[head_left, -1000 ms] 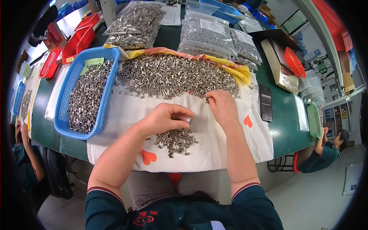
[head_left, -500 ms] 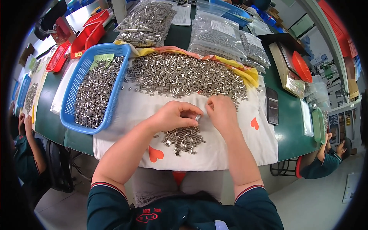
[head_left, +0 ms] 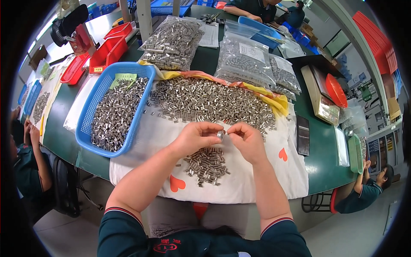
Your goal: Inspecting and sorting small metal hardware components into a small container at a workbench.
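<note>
Two hands point(head_left: 222, 136) pinch one sleeve point(head_left: 220, 134) — between.

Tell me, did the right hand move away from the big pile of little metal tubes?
Yes. The right hand pulled back from the big pile of small metal tubes toward the left hand.

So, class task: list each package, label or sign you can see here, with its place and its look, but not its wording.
Clear plastic bag of small metal sleeves: far left of centre, bulging.
Clear plastic bag with a white label: far centre, flat.
Green paper slip: in the blue plastic basket, rectangular.
Small yellow tag: front of the red plastic tray.
</note>
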A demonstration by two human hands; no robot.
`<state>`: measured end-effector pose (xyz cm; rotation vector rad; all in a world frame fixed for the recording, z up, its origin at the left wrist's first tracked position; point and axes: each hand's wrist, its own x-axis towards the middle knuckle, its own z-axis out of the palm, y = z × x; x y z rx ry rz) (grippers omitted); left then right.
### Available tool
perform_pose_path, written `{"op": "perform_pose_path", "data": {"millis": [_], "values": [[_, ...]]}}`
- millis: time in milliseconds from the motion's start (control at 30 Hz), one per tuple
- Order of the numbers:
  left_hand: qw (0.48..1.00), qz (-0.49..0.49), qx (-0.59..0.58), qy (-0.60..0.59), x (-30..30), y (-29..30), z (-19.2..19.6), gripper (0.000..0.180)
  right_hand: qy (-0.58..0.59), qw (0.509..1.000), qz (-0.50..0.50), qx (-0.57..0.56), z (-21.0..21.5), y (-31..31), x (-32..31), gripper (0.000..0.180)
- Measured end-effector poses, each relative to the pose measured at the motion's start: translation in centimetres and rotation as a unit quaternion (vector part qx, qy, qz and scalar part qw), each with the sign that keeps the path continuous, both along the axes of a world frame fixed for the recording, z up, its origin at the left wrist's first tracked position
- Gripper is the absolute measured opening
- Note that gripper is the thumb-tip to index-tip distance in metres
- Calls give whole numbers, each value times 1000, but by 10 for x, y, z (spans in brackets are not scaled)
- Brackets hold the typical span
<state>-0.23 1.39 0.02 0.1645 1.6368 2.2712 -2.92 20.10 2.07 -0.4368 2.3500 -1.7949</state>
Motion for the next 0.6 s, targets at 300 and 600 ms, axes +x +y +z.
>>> {"op": "perform_pose_path", "data": {"millis": [300, 600], "values": [[1000, -10, -18, 14, -3, -3, 4, 34, 6, 997, 81, 11, 6, -2, 2, 6], [997, 5, -76, 12, 1, -3, 1, 33, 239, 959, 24, 148, 11, -12, 15, 10]]}}
